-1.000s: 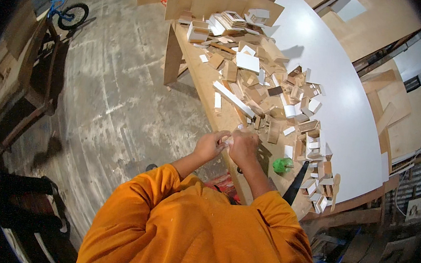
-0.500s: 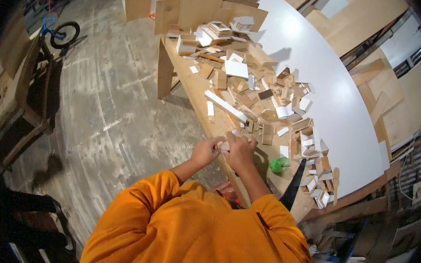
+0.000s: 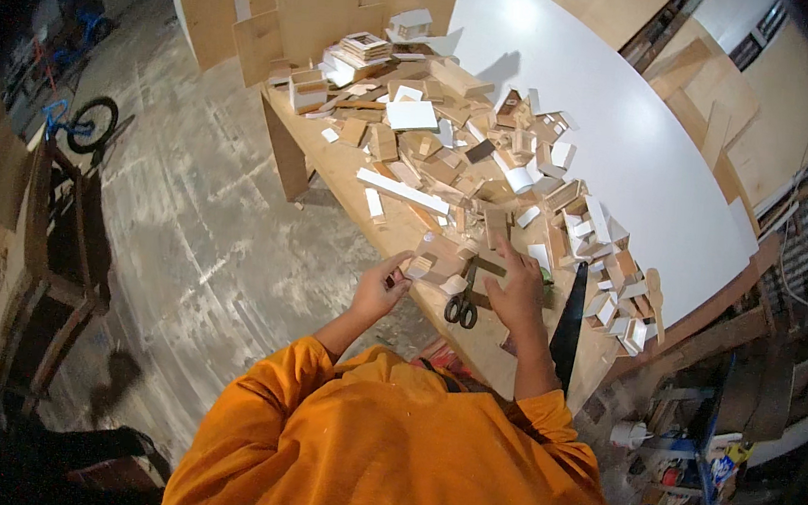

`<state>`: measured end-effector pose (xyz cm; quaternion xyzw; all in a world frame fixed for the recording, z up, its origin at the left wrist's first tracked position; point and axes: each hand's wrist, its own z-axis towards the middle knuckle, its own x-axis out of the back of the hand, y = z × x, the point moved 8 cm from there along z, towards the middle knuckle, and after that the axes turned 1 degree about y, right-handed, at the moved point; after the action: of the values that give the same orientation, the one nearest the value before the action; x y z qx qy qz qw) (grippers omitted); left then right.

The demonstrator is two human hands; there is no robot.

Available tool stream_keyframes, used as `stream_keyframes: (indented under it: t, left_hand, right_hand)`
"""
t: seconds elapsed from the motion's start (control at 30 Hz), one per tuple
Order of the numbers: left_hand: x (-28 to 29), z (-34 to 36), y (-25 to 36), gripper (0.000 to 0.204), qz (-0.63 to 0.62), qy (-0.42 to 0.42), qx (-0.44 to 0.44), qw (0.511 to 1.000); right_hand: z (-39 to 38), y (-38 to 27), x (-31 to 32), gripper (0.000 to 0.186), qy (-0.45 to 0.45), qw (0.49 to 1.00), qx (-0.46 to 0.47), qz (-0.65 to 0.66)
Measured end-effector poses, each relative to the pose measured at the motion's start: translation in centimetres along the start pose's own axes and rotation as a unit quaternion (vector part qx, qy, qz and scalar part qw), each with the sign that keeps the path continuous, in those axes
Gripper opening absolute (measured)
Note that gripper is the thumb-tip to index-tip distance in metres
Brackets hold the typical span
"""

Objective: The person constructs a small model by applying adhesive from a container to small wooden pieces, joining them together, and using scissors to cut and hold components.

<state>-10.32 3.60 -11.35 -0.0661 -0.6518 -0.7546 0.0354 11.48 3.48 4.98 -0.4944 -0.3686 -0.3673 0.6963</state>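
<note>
Near the bench's front edge, my left hand pinches a small pale piece between thumb and fingers; its exact kind is too small to make out. My right hand is over the bench with its fingers apart and nothing in them. Between the two hands lie dark-handled scissors, handles toward me. Just beyond them is a flat brown wooden piece. An upright wooden block stands past my right fingertips. Part of a green object shows behind that hand.
Wood offcuts and small white-faced pieces crowd the wooden bench. A long dark tapering blade lies right of my right hand. A large white panel borders the far side. A bicycle wheel stands at left.
My hands, together before, have parted; the right has let go and moved right, opening. The small piece stays in my left hand. Scissors now show between them. The whole view has shifted.
</note>
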Motion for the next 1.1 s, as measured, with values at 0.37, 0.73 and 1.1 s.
stream_keyframes:
  t: [0.37,0.73,1.1]
  left_hand:
    - [2.0,-1.9,-0.3,0.051,0.030,0.018,0.020,0.999]
    - [4.7,-6.0,-2.3,0.027,0.022,0.027,0.085,0.996]
    - [3.1,-4.9,6.3,0.021,0.080,0.011,0.005,0.997]
  right_hand:
    - [-4.6,8.7,2.4,0.049,0.090,0.991,-0.097,-0.015]
    - [-7.2,13.1,2.7,0.022,0.115,0.978,-0.166,0.056]
    - [-2.9,13.2,4.8,0.040,0.150,0.980,-0.128,0.035]
